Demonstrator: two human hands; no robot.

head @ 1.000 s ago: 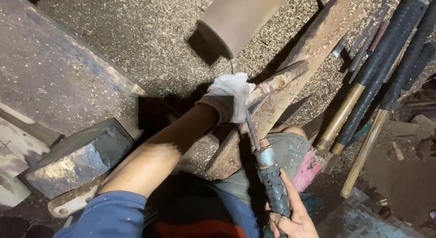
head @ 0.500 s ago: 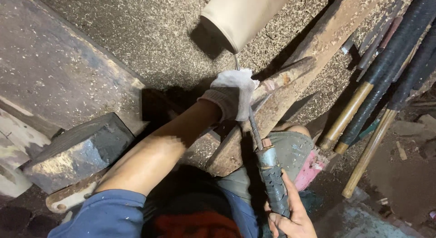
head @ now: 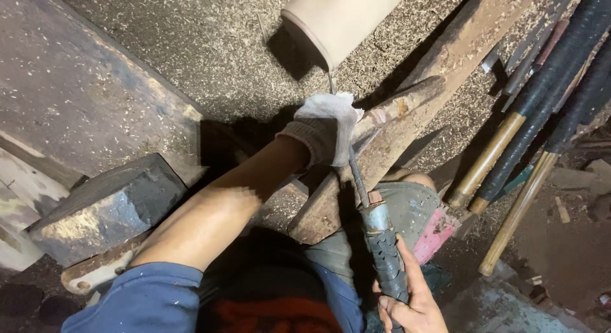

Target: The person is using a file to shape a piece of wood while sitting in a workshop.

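My left hand (head: 328,128), in a white cloth glove, presses the steel shaft of a long turning chisel (head: 372,212) down onto a worn wooden tool rest (head: 407,113). My bare right hand (head: 410,301) grips the chisel's taped dark handle near the bottom edge. The chisel's thin tip reaches up to the end of a pale wooden cylinder (head: 340,18) at the top middle. The tip itself is mostly hidden behind the glove.
Several long-handled tools (head: 541,110) lean at the right. A dark heavy block (head: 105,206) sits at the left beside a sloping dusty plank (head: 83,97). Sawdust (head: 216,40) covers the surface under the cylinder. A pink scrap (head: 436,234) lies by my knee.
The view has shifted slightly, so the cylinder sits higher and further right in frame. Both hands keep their hold on the chisel against the rest.
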